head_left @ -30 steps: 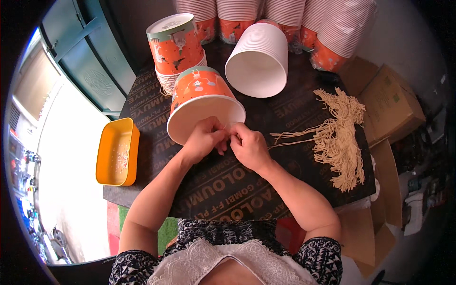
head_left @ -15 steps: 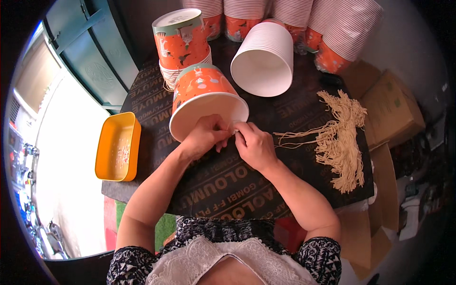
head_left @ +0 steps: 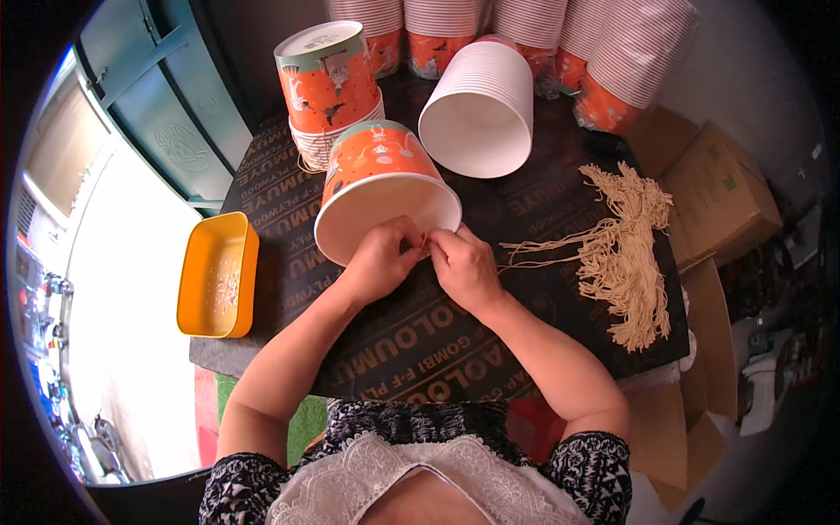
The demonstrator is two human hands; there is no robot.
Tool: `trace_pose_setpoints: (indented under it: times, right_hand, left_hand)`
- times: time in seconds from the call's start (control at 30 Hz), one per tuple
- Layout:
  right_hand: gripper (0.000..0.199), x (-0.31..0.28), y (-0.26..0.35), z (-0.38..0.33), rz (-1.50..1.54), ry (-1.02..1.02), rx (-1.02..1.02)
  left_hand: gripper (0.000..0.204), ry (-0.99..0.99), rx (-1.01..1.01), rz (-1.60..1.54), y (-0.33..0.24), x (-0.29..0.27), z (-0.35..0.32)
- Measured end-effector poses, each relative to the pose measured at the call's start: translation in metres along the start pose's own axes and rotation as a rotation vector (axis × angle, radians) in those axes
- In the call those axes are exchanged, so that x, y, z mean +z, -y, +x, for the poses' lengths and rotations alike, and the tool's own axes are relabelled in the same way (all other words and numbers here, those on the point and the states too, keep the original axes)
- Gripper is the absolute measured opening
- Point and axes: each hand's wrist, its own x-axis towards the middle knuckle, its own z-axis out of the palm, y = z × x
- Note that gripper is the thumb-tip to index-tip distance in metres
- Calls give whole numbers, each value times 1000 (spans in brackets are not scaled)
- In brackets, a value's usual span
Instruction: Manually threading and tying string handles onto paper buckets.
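Note:
An orange paper bucket (head_left: 378,156) with printed figures lies tilted on its side, its white mouth facing me. At the mouth's lower right rim my left hand (head_left: 383,261) and my right hand (head_left: 464,268) meet, both with fingers pinched together. A short bit of tan string (head_left: 426,240) shows between the fingertips; its ends are hidden by the fingers. My left fingers overlap the bucket's opening, while the right ones press close to its rim. To the right lies a loose bundle of tan strings (head_left: 626,262), with a few strands trailing toward my right hand.
A stack of white buckets (head_left: 481,109) lies open toward me behind. An upturned orange bucket (head_left: 325,83) tops another stack at back left. Bagged bucket stacks (head_left: 634,66) line the far edge. A yellow bin (head_left: 217,276) sits left; cardboard boxes (head_left: 722,192) stand right of the dark table (head_left: 437,350).
My left hand has turned, and its fingers have closed into a pinch nearer the right fingertips. Tan string now shows between them. The bucket has shifted slightly.

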Motion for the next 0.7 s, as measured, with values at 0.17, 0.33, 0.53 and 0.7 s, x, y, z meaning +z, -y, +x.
trace_pose_setpoints:
  times: [0.17, 0.33, 0.53, 0.7]
  right_hand:
    - [11, 2, 1, 0, -26, 18, 27]
    - [10, 2, 0, 0, -30, 15, 23]
    - [13, 0, 6, 1, -37, 8, 59]
    - [14, -2, 6, 1, -40, 3, 54]
  left_hand:
    - [11, -31, 91, 211, 6, 0, 1]
    - [10, -21, 75, 283, 0, 0, 1]
    - [12, -43, 79, 309, 8, 2, 0]
    - [11, -40, 72, 340, 8, 3, 0]
